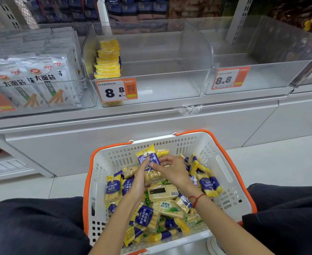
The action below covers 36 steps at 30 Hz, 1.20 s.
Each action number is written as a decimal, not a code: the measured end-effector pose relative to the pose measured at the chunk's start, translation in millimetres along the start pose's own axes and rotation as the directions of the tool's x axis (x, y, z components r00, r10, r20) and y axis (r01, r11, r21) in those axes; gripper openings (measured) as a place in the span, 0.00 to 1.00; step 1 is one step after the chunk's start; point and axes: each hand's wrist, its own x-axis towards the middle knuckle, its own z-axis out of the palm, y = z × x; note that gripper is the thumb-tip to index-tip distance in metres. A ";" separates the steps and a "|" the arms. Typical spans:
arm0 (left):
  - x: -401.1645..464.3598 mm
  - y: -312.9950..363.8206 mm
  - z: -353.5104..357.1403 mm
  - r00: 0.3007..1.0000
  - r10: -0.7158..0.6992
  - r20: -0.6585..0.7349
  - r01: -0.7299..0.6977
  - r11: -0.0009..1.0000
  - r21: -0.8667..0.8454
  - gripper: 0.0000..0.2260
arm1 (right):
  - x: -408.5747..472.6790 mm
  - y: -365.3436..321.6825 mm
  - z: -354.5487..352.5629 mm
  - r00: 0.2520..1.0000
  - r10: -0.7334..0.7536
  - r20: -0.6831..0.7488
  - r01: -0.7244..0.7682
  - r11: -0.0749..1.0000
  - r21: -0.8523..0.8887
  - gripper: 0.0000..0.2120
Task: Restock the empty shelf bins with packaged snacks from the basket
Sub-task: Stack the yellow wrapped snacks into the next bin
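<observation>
Head view shows us crouched before the shelf, with the basket (223, 173) on the floor between our knees, so both arms drop straight into it. Our left hand (139, 178) holds a small stack of snack packets (149, 162) upright near the basket's far wall, its grip curled round the stack from the left. Our right hand (170, 170) meets it from the other side, fingers bent against the front packet, seemingly to square the bundle before lifting. We judge the stack is gathered on edge because the yellow packets (108, 59) already in the middle bin (148, 89) stand that way along its left wall.

That bin is open across most of its floor, and the right bin (247, 85) looks bare. The bins' clear front lips rise above the shelf edge, so the bundle must clear them. Loose packets (146, 216) heap across the basket's near side.
</observation>
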 end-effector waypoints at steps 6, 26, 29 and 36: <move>3.0 4.8 -4.5 0.999 0.006 -0.038 -0.011 0.989 -0.146 0.10 | 19.8 7.7 -45.2 0.981 0.154 0.115 -0.172 0.970 0.172 0.10; 3.2 -0.4 -8.3 0.996 -0.085 -0.012 0.085 0.995 -0.047 0.07 | 9.5 144.4 -58.8 0.914 0.405 -0.027 -0.390 0.857 -0.336 0.18; 1.2 -3.3 -12.1 0.997 -0.074 0.000 0.074 0.997 -0.019 0.08 | 15.0 142.8 -46.7 0.884 0.464 -0.066 -0.465 0.850 -0.249 0.13; -0.2 -5.2 -19.2 0.997 -0.075 -0.002 0.075 0.992 0.101 0.09 | 13.7 127.8 -36.4 0.878 0.478 -0.020 -0.451 0.813 -0.368 0.23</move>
